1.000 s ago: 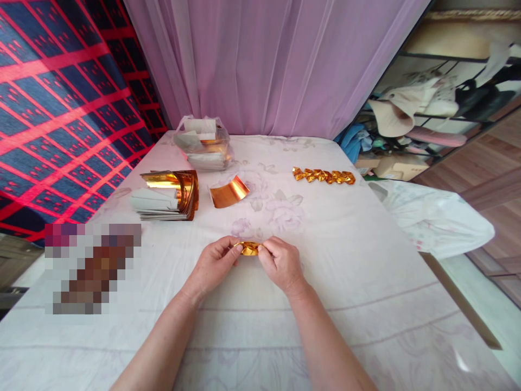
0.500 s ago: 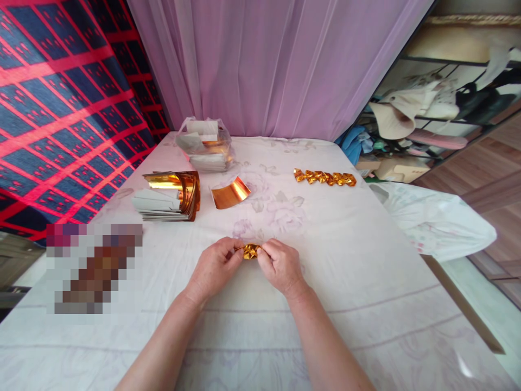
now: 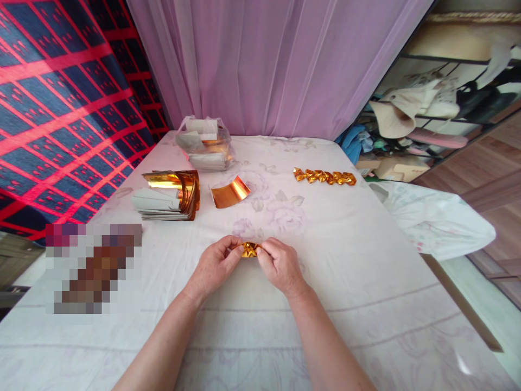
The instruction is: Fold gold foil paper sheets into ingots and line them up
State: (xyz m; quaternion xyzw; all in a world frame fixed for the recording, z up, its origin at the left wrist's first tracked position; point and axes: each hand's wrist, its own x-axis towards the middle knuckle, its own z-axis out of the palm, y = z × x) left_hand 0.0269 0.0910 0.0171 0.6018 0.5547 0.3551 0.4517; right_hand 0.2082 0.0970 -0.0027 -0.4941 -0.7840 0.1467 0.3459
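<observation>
- Head view, centre: left hand (image 3: pixel 214 267) and right hand (image 3: pixel 280 264) close together low over the white flower-printed cloth (image 3: pixel 345 271), fingertips facing.
- Pinched between both hands: small crumpled piece of gold foil paper (image 3: pixel 249 250), left thumb and fingers gripping one end, right thumb and fingers the other.
- Foil piece just above the cloth, near the front middle of the surface; touching it or not, cannot tell.
- Farther back, left: stack of gold-faced paper sheets (image 3: pixel 171 195), top sheets curling upward.
- Just right of that stack: single curved gold foil sheet (image 3: pixel 230 192), lying alone.
- Behind the stack: clear plastic bag of more sheets (image 3: pixel 204 143), near the lilac curtain (image 3: pixel 277 65).
- Back right, well apart from the hands: row of folded gold foil pieces (image 3: pixel 324 176), set end to end.
</observation>
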